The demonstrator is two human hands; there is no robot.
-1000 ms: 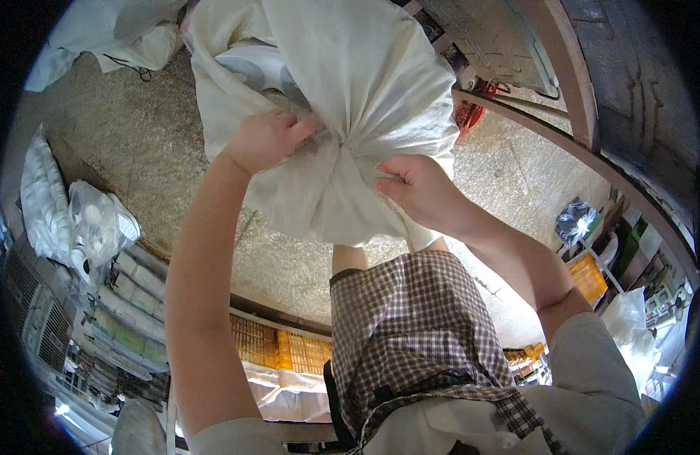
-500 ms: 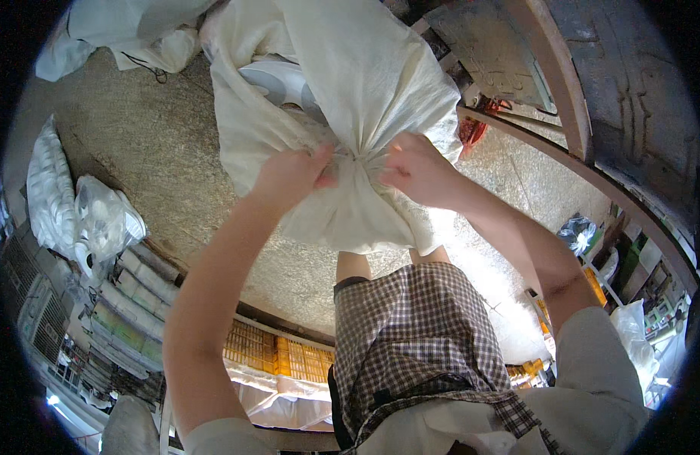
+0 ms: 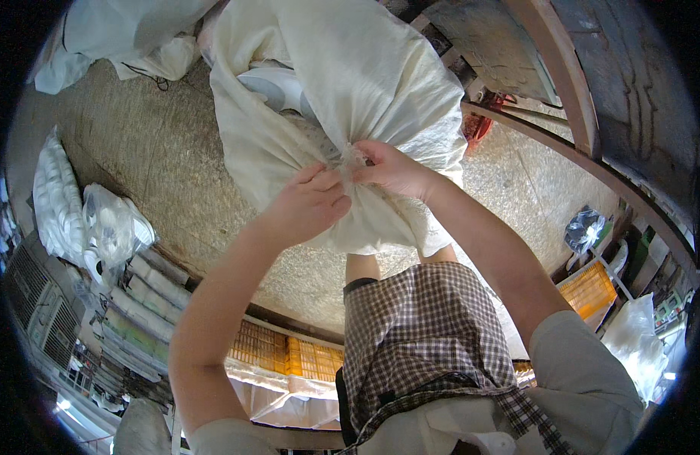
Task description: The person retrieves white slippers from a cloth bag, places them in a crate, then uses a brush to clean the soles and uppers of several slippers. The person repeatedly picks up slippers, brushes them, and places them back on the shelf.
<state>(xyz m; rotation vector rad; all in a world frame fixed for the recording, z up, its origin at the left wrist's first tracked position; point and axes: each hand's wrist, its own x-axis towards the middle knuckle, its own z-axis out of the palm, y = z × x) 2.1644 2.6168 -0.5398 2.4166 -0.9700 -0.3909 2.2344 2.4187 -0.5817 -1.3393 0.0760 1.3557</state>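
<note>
Speckled tan concrete-looking floor (image 3: 130, 152) all round from my end, and the big off-white cloth sack (image 3: 403, 83) is at twelve o'clock, pale rounded pieces (image 3: 281, 82) peeking through a gap toward eleven. Step in hand, I reckon: working the tie at the bunched neck. Right hand (image 3: 399, 168) is pinching a wispy translucent strip (image 3: 350, 161) there; left hand (image 3: 308, 206) has fingers curled against the gathers, can't tell how tightly. I'd say the next move calls for a firm two-handed pinch so the pleats don't slip.
</note>
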